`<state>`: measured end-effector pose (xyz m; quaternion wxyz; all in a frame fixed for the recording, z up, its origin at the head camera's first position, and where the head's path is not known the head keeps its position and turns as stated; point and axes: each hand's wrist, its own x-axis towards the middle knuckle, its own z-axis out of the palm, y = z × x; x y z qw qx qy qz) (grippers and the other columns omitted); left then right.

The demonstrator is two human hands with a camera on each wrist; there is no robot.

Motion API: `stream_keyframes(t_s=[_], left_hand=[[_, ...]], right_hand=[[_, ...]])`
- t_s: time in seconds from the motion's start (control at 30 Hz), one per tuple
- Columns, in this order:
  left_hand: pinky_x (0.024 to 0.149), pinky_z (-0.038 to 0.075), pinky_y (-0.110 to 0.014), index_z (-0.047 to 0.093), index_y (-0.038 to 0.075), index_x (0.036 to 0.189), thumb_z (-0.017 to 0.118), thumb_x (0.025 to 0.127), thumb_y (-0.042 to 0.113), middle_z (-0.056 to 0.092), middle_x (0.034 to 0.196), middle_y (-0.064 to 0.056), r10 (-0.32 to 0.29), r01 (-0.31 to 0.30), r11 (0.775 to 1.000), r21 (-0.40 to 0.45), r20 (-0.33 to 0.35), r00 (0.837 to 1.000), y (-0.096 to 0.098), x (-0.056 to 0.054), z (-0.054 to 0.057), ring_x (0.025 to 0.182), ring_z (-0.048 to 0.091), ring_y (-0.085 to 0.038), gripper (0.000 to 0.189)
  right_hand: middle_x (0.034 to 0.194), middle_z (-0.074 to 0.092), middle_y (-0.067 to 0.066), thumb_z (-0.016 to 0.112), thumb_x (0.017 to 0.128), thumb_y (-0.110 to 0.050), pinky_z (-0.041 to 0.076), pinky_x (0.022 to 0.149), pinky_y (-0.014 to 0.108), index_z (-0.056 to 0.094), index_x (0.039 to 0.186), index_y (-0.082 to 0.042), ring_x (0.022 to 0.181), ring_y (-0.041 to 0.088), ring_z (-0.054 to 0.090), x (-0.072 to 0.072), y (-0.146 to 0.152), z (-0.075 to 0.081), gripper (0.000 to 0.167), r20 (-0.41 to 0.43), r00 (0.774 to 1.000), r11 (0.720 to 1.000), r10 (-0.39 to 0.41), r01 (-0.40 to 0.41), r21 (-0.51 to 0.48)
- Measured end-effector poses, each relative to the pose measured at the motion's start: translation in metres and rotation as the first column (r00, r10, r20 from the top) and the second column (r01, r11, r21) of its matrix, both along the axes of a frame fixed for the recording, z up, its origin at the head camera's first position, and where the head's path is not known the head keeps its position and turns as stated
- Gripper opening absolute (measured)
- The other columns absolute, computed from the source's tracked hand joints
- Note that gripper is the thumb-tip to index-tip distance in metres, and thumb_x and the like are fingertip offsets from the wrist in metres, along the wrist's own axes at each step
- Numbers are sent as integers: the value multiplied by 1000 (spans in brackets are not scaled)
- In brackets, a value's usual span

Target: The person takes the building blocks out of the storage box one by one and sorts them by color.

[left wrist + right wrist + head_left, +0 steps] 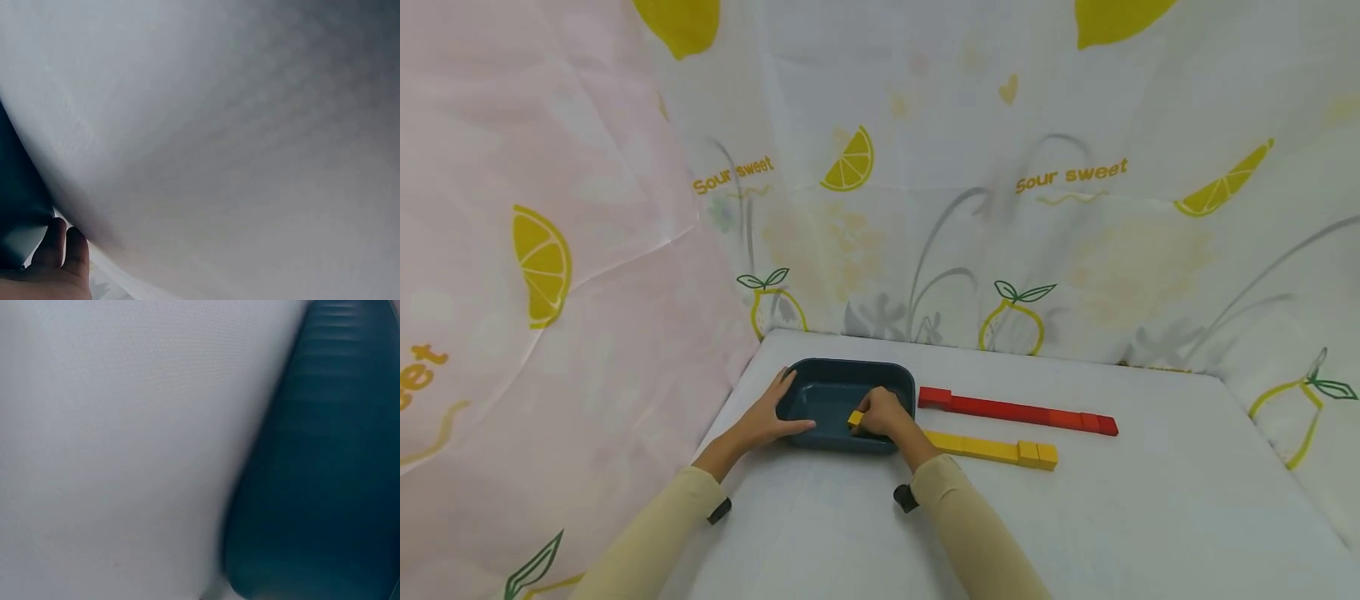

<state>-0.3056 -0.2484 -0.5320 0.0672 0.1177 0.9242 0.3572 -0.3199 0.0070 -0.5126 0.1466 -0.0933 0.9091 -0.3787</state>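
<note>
A dark teal rectangular dish [829, 400] stands at the left part of the white table. My left hand [765, 419] rests against its left end, thumb stretched along the front rim and fingers along the outer side. In the left wrist view, straight fingers [76, 253] lie close by the dish wall [19, 187]. Over the front right of the dish, my right hand [883, 411] pinches a yellow block [854, 419] between thumb and fingers. The right wrist view shows only the dish's outer wall [319, 462] and table; the hand is out of it.
Right of the dish, a row of red blocks [1000, 408] runs across the table [1120, 500]. Nearer to me lies a row of yellow blocks [992, 449], its left end hidden by the right wrist. Lemon-printed cloth [925, 167] closes off the back and sides.
</note>
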Motion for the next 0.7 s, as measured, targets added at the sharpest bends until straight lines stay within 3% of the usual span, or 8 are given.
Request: stream_keyframes(t_s=[0.23, 0.43, 0.63, 0.7], left_hand=[[115, 18, -69, 7, 16, 161, 76, 78, 57, -3, 167, -13, -1, 0, 1000, 3, 11, 1000, 1, -1, 1, 151, 9, -45, 115], [116, 18, -68, 6, 17, 161, 76, 78, 55, -4, 168, -13, 14, -14, 1000, -4, 10, 1000, 1, -2, 1, 151, 9, -44, 115], [116, 18, -68, 7, 16, 161, 76, 78, 56, -3, 167, -14, 18, -18, 1000, -6, 20, 1000, 1, -1, 0, 151, 9, -44, 115], [116, 18, -68, 6, 15, 161, 75, 79, 57, -3, 167, -15, 13, -13, 1000, -8, 20, 1000, 1, -1, 0, 151, 9, -45, 115]], right_hand=[[104, 70, 10, 79, 83, -12, 54, 85, 35, 74, 109, 0, 87, 20, 57, -2, 2, 3, 29, -26, 1000, 999, 5, -6, -38], [105, 70, 8, 76, 86, -11, 53, 82, 33, 74, 112, -4, 87, 19, 57, 0, 3, 5, 28, -58, 996, 996, 61, -65, -65], [115, 68, 8, 76, 86, -13, 53, 93, 39, 72, 119, -8, 97, 20, 58, 3, 3, 4, 34, -101, 991, 993, 83, -92, -80], [118, 68, 8, 77, 86, -14, 52, 96, 39, 72, 119, -9, 102, 21, 59, 4, 4, 3, 34, -150, 984, 992, 93, -105, -69]])
